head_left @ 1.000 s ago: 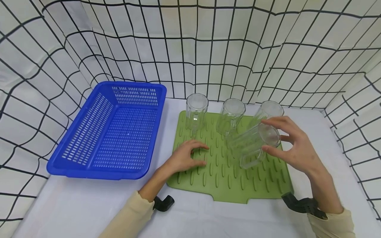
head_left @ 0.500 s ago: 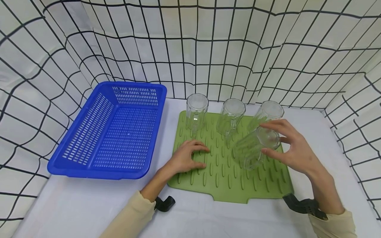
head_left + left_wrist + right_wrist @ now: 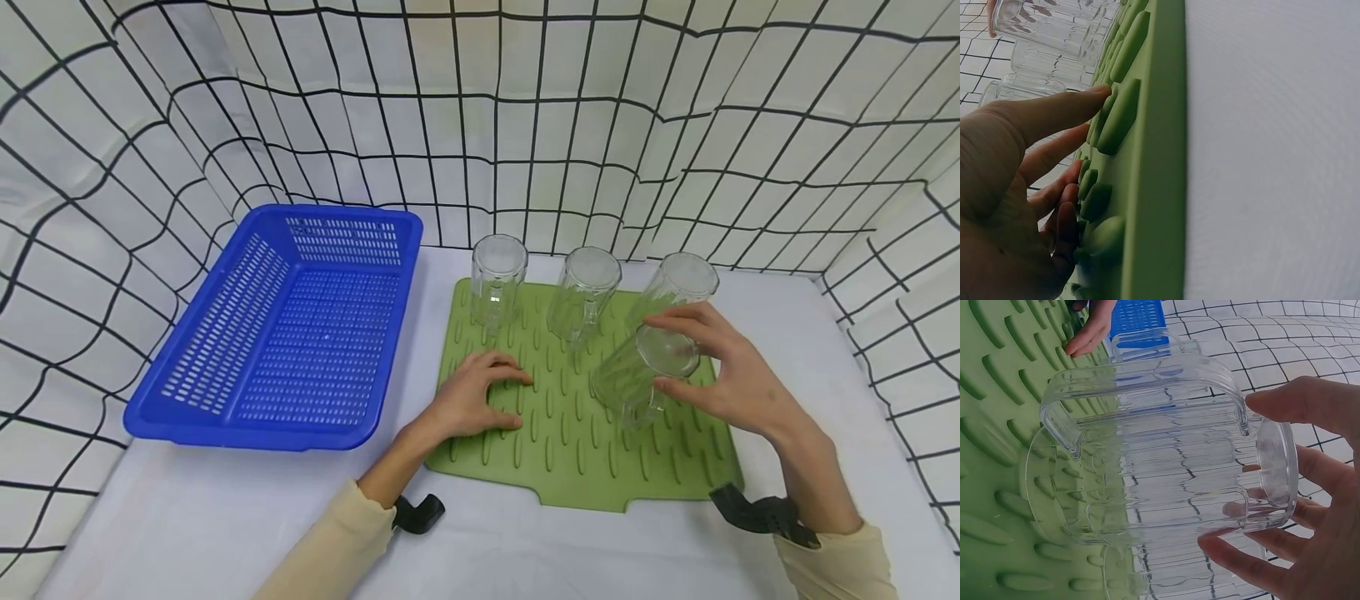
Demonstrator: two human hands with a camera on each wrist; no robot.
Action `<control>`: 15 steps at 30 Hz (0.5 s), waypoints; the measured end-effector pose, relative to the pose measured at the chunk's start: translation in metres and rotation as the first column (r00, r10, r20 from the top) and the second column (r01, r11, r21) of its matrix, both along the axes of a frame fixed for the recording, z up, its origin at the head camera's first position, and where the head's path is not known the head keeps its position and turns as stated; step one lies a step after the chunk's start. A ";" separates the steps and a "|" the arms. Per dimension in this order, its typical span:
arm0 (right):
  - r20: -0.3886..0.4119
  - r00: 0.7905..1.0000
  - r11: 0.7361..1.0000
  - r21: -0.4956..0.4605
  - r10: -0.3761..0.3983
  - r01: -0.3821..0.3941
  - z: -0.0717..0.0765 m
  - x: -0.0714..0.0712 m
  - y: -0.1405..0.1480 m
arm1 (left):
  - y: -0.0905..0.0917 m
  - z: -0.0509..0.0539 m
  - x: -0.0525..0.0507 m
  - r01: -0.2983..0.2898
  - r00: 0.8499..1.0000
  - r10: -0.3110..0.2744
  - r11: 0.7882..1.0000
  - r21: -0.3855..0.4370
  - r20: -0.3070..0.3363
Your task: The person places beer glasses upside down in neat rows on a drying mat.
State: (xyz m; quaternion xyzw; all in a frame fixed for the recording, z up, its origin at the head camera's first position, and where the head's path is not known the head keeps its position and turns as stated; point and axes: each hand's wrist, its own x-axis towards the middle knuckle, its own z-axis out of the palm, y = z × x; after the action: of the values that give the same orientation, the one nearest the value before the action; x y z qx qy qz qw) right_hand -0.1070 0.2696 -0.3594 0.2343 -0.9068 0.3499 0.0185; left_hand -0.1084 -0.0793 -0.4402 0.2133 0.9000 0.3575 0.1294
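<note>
My right hand (image 3: 738, 379) holds a clear glass mug (image 3: 637, 379) near its base, thumb on the near side and fingers round the far side. The mug is upside down over the right half of the green drying mat (image 3: 577, 487); in the right wrist view its rim appears to meet the mat, and its handle (image 3: 1147, 378) faces that camera. Three more upturned glass mugs stand along the mat's back edge: a left one (image 3: 498, 275), a middle one (image 3: 585, 292) and a right one (image 3: 678, 279). My left hand (image 3: 476, 396) rests on the mat's left side, fingers loosely bent, holding nothing.
A blue plastic basket (image 3: 375, 367) with slotted walls sits on the white tablecloth (image 3: 480, 558) left of the mat. Behind and at both sides rises a white sheet with a black grid (image 3: 562, 125).
The mug in my right hand has gone from a strong tilt to nearly upright, its rim end coming down to the mat. My left hand has stayed in place.
</note>
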 end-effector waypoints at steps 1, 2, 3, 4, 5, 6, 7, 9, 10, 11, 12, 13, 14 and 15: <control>0.000 1.000 1.000 0.001 0.001 -0.001 0.000 0.000 0.000 | 0.000 -0.001 0.000 0.001 1.000 -0.001 1.000 0.000 -0.001; 0.001 1.000 1.000 0.000 0.001 -0.001 -0.001 0.000 0.000 | 0.000 -0.001 0.000 0.001 1.000 -0.001 1.000 0.001 0.000; 0.001 1.000 1.000 -0.001 0.002 -0.002 -0.001 0.000 0.000 | 0.000 -0.001 0.000 0.000 1.000 0.000 1.000 0.002 0.000; 0.002 1.000 1.000 -0.002 0.004 -0.004 -0.002 0.000 0.000 | 0.000 -0.001 0.000 -0.002 1.000 0.002 1.000 0.002 0.002; 0.001 1.000 1.000 -0.004 0.008 -0.008 -0.002 -0.001 -0.001 | 0.000 -0.001 0.000 -0.004 1.000 0.004 1.000 0.001 0.002; 0.002 1.000 1.000 -0.007 0.011 -0.011 -0.003 -0.001 -0.001 | 0.000 -0.001 0.000 -0.007 1.000 0.007 1.000 -0.001 0.002; 0.005 1.000 1.000 -0.013 0.014 -0.014 -0.003 -0.001 -0.001 | 0.000 -0.001 0.000 -0.008 1.000 0.008 1.000 -0.002 0.002; 0.010 1.000 1.000 -0.024 0.017 -0.017 -0.004 -0.001 -0.002 | 0.001 -0.001 0.001 -0.009 1.000 0.009 1.000 -0.004 0.004; 0.015 1.000 0.999 -0.029 0.017 -0.017 -0.005 -0.001 -0.002 | 0.001 -0.001 0.001 -0.010 1.000 0.010 1.000 -0.005 0.006; 0.019 1.000 0.999 -0.033 0.017 -0.016 -0.005 -0.001 -0.002 | 0.001 -0.001 0.001 -0.010 1.000 0.010 1.000 -0.006 0.007; 0.025 1.000 0.999 -0.039 0.016 -0.015 -0.006 -0.001 -0.002 | 0.001 -0.001 0.001 -0.010 1.000 0.010 1.000 -0.006 0.008; 0.030 0.999 0.999 -0.041 0.015 -0.014 -0.006 -0.001 -0.002 | 0.001 0.000 0.002 -0.010 1.000 0.010 1.000 -0.007 0.008; 0.037 0.999 0.999 -0.041 0.015 -0.013 -0.007 -0.001 -0.003 | 0.001 0.000 0.002 -0.012 1.000 0.012 1.000 -0.007 0.009; 0.046 0.999 0.999 -0.043 0.016 -0.014 -0.007 -0.001 -0.004 | 0.001 0.000 0.003 -0.014 1.000 0.014 1.000 -0.009 0.010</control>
State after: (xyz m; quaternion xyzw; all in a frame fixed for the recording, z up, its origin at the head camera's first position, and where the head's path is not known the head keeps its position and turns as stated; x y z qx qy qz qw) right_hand -0.1084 0.2661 -0.3666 0.2324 -0.8977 0.3744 0.0000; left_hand -0.1059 -0.0780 -0.4403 0.2044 0.9024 0.3555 0.1324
